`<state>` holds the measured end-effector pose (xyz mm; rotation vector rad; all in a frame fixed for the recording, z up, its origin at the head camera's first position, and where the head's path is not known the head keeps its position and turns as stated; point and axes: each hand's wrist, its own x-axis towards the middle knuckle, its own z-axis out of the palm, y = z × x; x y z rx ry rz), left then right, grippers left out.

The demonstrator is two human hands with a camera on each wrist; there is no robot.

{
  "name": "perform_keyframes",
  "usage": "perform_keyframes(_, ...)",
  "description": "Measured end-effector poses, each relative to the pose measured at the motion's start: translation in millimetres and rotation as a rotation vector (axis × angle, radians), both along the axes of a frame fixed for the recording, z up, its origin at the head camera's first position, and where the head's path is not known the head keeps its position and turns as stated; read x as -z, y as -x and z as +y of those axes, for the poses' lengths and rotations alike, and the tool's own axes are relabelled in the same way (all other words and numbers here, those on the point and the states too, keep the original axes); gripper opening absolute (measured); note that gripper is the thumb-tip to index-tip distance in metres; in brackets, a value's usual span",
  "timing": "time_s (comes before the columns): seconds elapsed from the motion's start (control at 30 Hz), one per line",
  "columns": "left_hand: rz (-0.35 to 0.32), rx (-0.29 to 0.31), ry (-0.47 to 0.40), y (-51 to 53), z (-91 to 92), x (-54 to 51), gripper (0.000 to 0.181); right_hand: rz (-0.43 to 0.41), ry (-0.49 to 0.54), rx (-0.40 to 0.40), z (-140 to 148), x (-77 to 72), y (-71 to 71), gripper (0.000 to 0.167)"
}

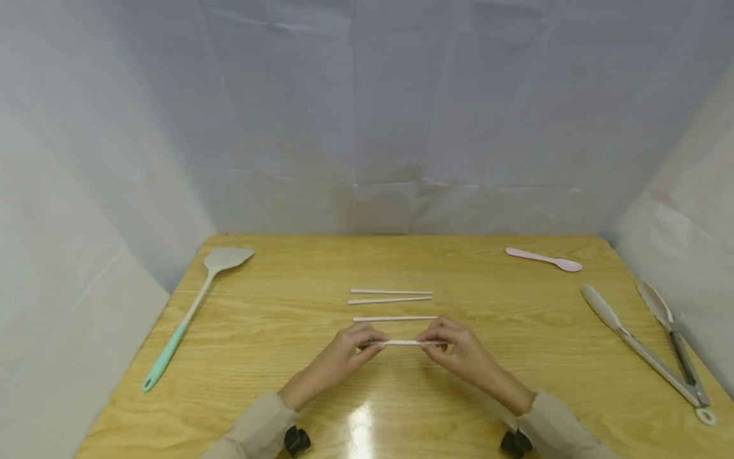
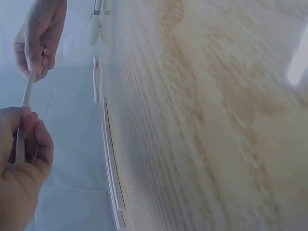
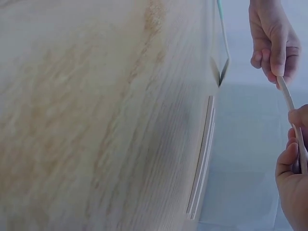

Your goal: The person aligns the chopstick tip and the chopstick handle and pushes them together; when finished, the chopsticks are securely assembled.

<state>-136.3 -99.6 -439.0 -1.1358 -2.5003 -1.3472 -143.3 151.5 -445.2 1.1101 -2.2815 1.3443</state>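
Both hands hold one pale pink chopstick point(image 1: 401, 343) level above the near middle of the table. My left hand point(image 1: 348, 350) pinches its left part between thumb and fingers. The right part is pinched the same way by my right hand point(image 1: 463, 350). A short stretch of the chopstick shows between them, also in the left wrist view, where the chopstick point(image 2: 28, 89) spans from hand to hand. Just beyond the hands lies another chopstick point(image 1: 395, 318). Farther back are two more, an upper chopstick point(image 1: 392, 292) and a slightly slanted chopstick point(image 1: 390, 300).
A spatula point(image 1: 197, 299) with a mint-green handle lies along the table's left side. At the back right is a pink spoon point(image 1: 545, 257). Spread metal tongs point(image 1: 648, 354) lie near the right edge. White sheeting point(image 1: 355, 115) stands behind and beside the wooden table point(image 1: 287, 274).
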Motion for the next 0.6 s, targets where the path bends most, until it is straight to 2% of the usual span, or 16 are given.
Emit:
perform_keyframes(0.1,0.023,-0.002,-0.005,-1.3,-0.4,0.0,0.017,0.020,0.010,-0.003,-1.1,1.2,-0.2,0.017)
perform_keyframes(0.27,0.023,-0.009,-0.007,-3.7,-1.0,1.2,0.017,0.032,0.023,-0.005,-3.0,3.5,-1.9,0.016)
perform_keyframes(0.5,0.048,-0.008,-0.009,-2.0,-0.7,2.8,0.017,0.040,0.015,-0.003,-2.5,4.0,-0.7,0.017)
perform_keyframes(0.6,0.036,-0.008,-0.007,-1.8,0.0,2.1,0.017,0.038,0.012,-0.011,-1.5,2.6,0.5,0.016)
